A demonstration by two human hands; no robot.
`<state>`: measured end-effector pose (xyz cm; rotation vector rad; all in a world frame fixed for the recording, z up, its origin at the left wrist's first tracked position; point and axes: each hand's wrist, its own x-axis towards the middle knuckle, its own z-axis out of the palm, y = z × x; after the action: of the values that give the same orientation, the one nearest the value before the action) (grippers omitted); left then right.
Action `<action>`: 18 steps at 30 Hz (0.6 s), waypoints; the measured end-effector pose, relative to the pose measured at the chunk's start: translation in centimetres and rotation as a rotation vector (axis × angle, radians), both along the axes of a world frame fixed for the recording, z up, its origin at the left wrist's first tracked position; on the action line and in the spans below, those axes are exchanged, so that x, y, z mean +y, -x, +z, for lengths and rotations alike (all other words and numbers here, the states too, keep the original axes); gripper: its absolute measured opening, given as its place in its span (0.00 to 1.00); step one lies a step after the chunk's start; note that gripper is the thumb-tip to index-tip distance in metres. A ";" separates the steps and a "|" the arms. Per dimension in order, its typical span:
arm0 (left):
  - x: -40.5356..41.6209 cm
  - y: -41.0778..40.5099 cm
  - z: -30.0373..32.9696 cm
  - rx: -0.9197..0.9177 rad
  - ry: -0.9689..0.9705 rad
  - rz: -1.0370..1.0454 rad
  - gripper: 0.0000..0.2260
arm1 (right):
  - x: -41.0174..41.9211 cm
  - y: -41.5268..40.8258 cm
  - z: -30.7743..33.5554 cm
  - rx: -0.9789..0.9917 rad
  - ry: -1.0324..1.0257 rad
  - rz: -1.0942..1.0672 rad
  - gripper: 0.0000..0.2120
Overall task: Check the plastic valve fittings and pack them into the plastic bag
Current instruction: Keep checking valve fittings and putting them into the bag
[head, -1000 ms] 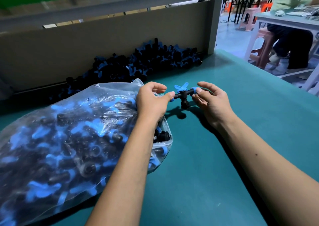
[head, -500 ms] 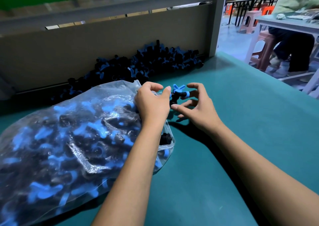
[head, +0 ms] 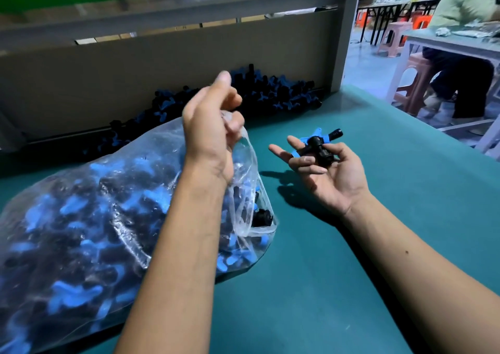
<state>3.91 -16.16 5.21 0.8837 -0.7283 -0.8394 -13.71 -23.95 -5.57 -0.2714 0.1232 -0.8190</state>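
Observation:
A clear plastic bag [head: 89, 218] stuffed with black and blue valve fittings lies on the left of the green table. My left hand [head: 211, 131] pinches the rim of the bag's mouth and lifts it, so the opening faces right. My right hand [head: 324, 169] is palm up just right of the opening and holds one black valve fitting [head: 318, 148] with a blue handle between thumb and fingers. A heap of loose valve fittings [head: 270, 91] lies along the back wall.
The green table [head: 351, 245] runs to an edge at the right. A grey post [head: 349, 29] stands at the back right corner. Beyond it a seated person [head: 465, 29] works at another table beside pink stools [head: 414, 88].
My left hand let go of the fitting, took the bag's rim and raised it. My right hand turned palm up with the fitting and drew a little to the right.

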 end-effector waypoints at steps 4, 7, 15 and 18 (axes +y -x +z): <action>2.1 -2.4 2.1 0.220 0.149 -0.150 0.12 | -0.6 -1.9 -0.2 0.617 0.379 -0.210 0.20; 3.3 -3.6 3.0 0.262 0.248 -0.215 0.11 | 0.0 -3.3 -1.1 1.098 0.964 -0.333 0.13; 3.0 -4.0 2.9 -0.215 0.043 -0.063 0.06 | 3.6 -6.8 -1.5 1.102 1.157 -0.299 0.13; 2.3 -4.3 1.9 -0.878 -0.260 0.096 0.09 | 4.9 -7.6 -0.7 1.072 1.178 -0.284 0.19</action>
<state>8.21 -13.87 7.15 1.5385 -1.3361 -0.4350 -6.08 -19.10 -6.26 -1.8335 0.6924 -0.8730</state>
